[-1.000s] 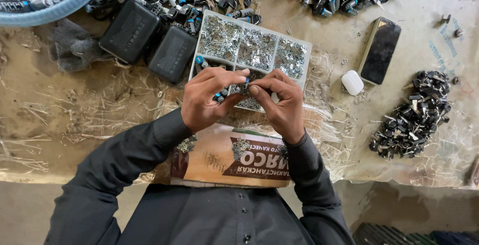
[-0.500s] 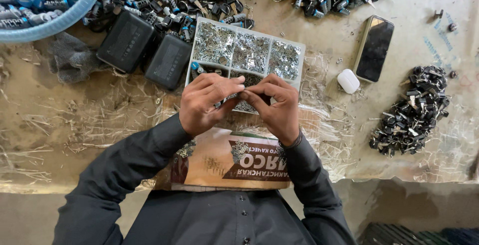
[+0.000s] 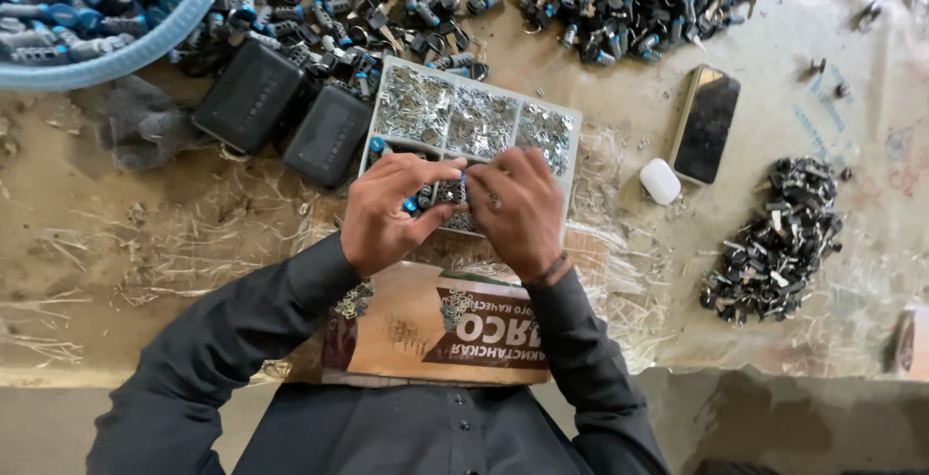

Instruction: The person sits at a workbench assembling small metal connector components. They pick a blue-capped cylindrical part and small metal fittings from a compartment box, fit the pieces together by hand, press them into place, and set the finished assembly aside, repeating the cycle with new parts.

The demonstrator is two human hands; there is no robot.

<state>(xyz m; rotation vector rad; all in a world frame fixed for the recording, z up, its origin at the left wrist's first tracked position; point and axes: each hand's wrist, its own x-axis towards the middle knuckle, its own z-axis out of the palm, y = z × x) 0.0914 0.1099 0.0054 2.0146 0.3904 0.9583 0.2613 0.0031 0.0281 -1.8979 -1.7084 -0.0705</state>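
I note both hands have barely shifted since a second ago: left hand [image 3: 387,212] and right hand [image 3: 518,209] remain pinched on a small blue-tipped part [image 3: 457,188], frame centre, over the compartment tray [image 3: 571,127]; assembly apparently continues

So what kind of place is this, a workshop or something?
Probably a small hand-assembly workbench: heaps of small dark metal parts, a compartment tray of tiny silvery pieces, and both hands, left hand and right hand, fitting a small part.

I see a pale grey tray [image 3: 571,122] of silvery bits, black cases [image 3: 250,96], a white pod [image 3: 661,182], a tan desk [image 3: 116,243].
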